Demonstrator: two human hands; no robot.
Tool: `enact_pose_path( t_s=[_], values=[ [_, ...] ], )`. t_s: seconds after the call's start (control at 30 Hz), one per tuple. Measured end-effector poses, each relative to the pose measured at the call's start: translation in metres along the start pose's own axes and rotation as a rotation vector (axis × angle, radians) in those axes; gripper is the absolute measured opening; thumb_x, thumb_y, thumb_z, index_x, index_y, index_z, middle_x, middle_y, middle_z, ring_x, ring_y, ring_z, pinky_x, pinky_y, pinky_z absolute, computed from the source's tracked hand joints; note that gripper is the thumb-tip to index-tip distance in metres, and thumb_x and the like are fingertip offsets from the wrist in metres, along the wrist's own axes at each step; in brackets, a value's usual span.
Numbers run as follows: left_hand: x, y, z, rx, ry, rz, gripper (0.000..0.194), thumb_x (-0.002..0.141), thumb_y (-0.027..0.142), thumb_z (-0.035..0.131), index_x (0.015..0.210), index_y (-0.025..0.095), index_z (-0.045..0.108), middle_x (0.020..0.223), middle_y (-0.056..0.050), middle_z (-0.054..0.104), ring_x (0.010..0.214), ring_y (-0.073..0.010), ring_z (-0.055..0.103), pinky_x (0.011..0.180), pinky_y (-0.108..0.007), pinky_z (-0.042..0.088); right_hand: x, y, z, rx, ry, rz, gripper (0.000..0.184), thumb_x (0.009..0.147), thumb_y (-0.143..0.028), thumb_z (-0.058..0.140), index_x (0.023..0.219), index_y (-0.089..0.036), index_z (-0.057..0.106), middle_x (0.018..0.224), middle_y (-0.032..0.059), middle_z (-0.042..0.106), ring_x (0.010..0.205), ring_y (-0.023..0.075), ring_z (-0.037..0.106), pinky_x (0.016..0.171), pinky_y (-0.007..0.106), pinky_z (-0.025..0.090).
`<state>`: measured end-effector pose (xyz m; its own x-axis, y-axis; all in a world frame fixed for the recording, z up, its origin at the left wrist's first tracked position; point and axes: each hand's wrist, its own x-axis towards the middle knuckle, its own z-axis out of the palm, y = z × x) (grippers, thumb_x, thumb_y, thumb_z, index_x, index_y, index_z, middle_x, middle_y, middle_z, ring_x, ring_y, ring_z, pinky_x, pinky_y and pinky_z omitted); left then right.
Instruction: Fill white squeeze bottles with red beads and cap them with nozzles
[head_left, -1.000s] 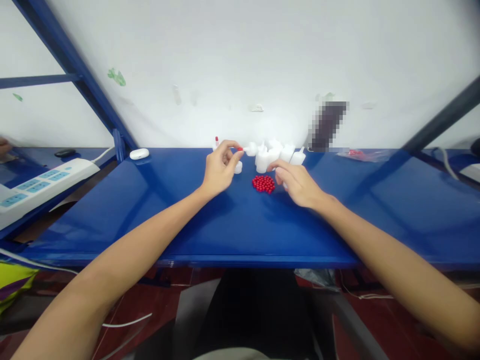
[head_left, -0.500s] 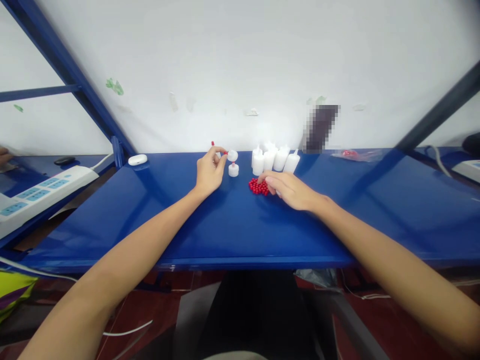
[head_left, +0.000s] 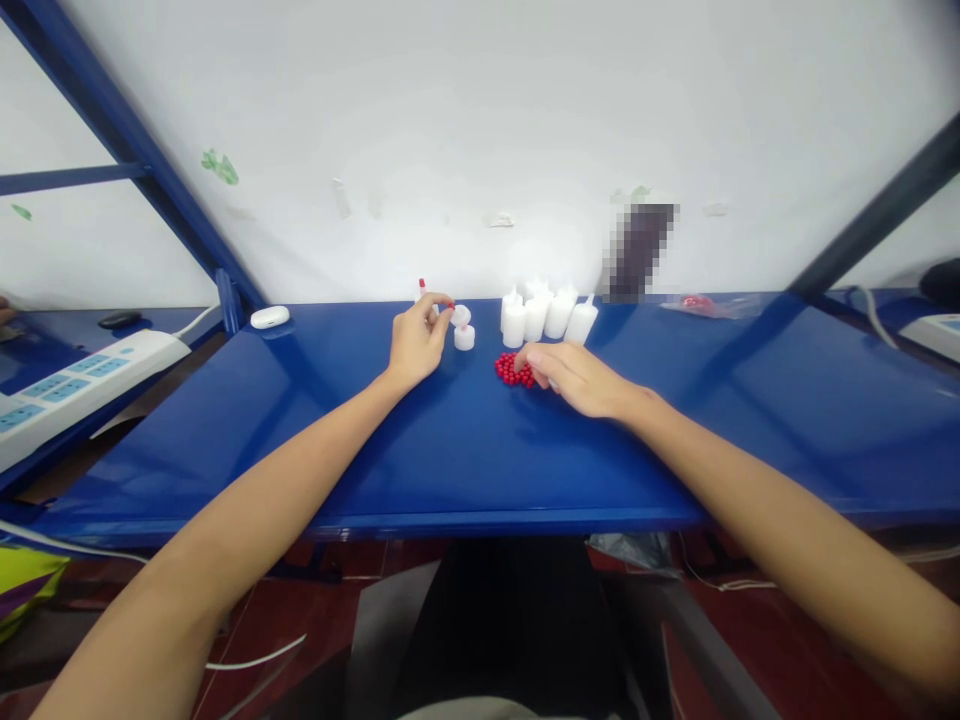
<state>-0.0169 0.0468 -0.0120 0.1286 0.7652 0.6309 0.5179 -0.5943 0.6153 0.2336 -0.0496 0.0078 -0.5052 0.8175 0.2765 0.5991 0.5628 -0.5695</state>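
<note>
My left hand (head_left: 418, 340) pinches a small red tip (head_left: 451, 304) between thumb and forefinger. A white round piece (head_left: 460, 315) sits at those fingertips and looks joined to the tip, though I cannot be sure. Just below it, a second short white piece (head_left: 464, 339) stands on the table with a bit of red on top. Behind the left hand, a red-capped white bottle (head_left: 421, 286) is mostly hidden. My right hand (head_left: 574, 378) curls over the right side of a pile of small red beads (head_left: 512, 368); whether its fingers hold a bead is hidden.
Several white nozzle bottles (head_left: 535, 318) stand together behind the beads. A white earbud case (head_left: 270, 318) lies at the back left of the blue table (head_left: 480, 450). A clear bag with red contents (head_left: 699, 304) is at the back right. A white power strip (head_left: 90, 385) rests at far left.
The white round piece at my left fingertips has dropped slightly and tilted closer to the standing white piece. My right hand stays over the beads. The whole view has shifted a little.
</note>
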Motion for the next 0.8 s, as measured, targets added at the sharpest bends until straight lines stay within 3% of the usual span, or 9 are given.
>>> enact_pose_path(
  t_s=[0.57, 0.8],
  values=[
    [0.003, 0.001, 0.007, -0.009, -0.024, -0.006, 0.02, 0.093, 0.027, 0.06, 0.105, 0.02, 0.075, 0.058, 0.004, 0.054, 0.055, -0.0118, 0.051, 0.064, -0.026, 0.04, 0.0, -0.001, 0.001, 0.015, -0.008, 0.006, 0.053, 0.107, -0.056, 0.03, 0.086, -0.019, 0.062, 0.07, -0.0004, 0.056, 0.065, 0.0159, 0.054, 0.067, 0.03, 0.037],
    [0.0, 0.011, 0.005, -0.05, 0.055, 0.049, 0.015, 0.094, 0.026, 0.06, 0.1, 0.019, 0.071, 0.062, 0.004, 0.058, 0.054, -0.0095, 0.049, 0.061, -0.025, 0.04, 0.002, 0.001, 0.002, 0.131, 0.031, 0.025, 0.042, 0.105, -0.046, 0.036, 0.089, -0.019, 0.064, 0.07, -0.0001, 0.058, 0.065, 0.0159, 0.055, 0.068, 0.03, 0.04]
  ],
)
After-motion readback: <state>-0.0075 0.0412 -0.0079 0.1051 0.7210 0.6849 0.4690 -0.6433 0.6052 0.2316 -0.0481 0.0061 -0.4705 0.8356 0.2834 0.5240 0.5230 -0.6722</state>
